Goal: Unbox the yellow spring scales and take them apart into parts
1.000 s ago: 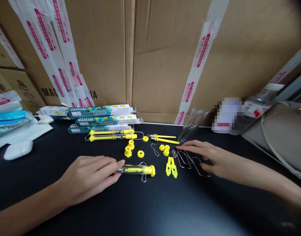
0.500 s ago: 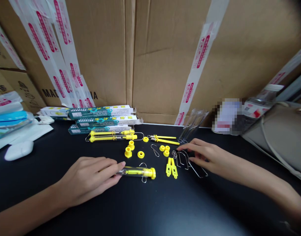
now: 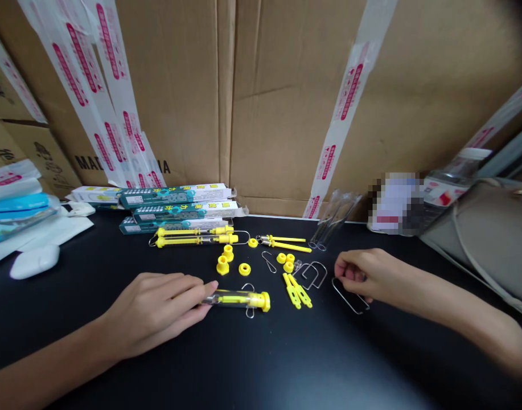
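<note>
Plastic tube (image 3: 233, 299) gripped by left hand (image 3: 158, 304), wire loop (image 3: 345, 298) pinched by right hand (image 3: 365, 273); a careless sweep could scatter yellow caps (image 3: 288, 267).

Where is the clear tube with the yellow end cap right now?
In the head view, the clear tube is just left of centre, held in the left hand, below a yellow ring and left of two flat yellow pieces.
</note>
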`<action>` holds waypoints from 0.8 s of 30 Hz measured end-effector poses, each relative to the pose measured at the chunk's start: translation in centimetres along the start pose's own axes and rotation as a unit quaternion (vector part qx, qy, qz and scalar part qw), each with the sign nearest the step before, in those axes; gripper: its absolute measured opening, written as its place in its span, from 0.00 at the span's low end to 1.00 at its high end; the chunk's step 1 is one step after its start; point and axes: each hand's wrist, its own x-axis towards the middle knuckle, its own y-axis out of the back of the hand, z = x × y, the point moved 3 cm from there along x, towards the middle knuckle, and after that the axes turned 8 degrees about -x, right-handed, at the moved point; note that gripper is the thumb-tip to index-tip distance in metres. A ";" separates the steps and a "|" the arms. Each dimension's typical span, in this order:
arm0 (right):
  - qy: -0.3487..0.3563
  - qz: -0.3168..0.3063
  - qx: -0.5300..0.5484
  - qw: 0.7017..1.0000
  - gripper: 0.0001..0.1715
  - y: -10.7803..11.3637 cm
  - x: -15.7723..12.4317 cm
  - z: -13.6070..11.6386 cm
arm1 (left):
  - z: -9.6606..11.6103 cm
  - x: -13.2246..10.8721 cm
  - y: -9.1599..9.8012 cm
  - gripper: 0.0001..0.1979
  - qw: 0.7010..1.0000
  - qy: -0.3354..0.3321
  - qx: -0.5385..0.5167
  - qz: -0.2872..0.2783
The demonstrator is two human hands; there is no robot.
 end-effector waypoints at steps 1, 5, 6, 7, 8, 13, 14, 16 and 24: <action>-0.003 -0.004 0.002 1.000 0.07 -0.1 0.0 0.1 | 0.0 0.0 0.0 0.07 1.000 0.001 -0.001 0.000; -0.007 -0.005 0.018 1.000 0.07 0.2 -0.3 -0.1 | -0.1 -0.2 -0.1 0.07 1.000 0.003 -0.005 -0.001; -0.011 -0.002 0.035 0.999 0.06 0.3 -0.4 -0.3 | -0.2 -0.3 -0.1 0.07 1.000 0.003 -0.004 0.001; -0.019 0.005 0.064 0.998 0.05 0.5 -0.4 -0.6 | -0.2 -0.3 -0.2 0.07 1.000 0.005 -0.004 0.001; -0.030 0.013 0.103 0.994 0.04 0.7 -0.4 -0.9 | -0.2 -0.3 -0.2 0.07 1.000 0.007 -0.004 0.001; -0.116 0.026 0.265 0.957 0.05 0.3 0.1 -2.2 | -0.1 -0.2 -0.1 0.07 1.000 0.005 -0.007 -0.002; -0.126 0.024 0.267 0.955 0.04 0.0 0.2 -2.3 | -0.1 -0.2 -0.1 0.07 1.000 0.005 -0.006 -0.002; -0.136 0.026 0.256 0.957 0.04 -0.5 0.4 -2.4 | -0.1 -0.1 -0.1 0.07 1.000 0.004 -0.003 0.001; -0.126 0.072 0.132 0.981 0.21 -0.8 0.7 -2.4 | -0.1 -0.2 -0.1 0.08 1.000 0.001 0.001 0.003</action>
